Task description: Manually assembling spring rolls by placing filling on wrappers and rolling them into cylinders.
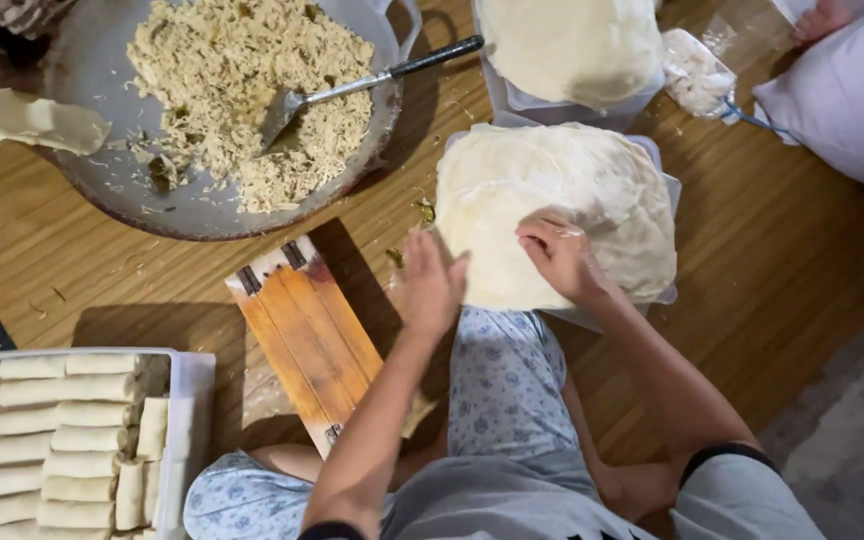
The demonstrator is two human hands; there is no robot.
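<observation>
Pressing down with right hand (564,262) on stack of thin pale round wrapper sheets (562,205) sitting in shallow white tray (668,200), fingers loosely spread and fingertips flat on top sheet. Resting left hand (430,285) at stack's left edge, fingers together and pointing up, touching rim of sheets, just beside slatted orange-brown wooden board (307,335) lying on wooden floor (792,260).

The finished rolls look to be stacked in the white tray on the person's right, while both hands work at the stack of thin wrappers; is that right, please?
Not quite: the head view shows the finished rolls in the white tray on the person's left, not the right. The rest holds: the left hand and right hand are both at the stack of thin wrappers.
</observation>
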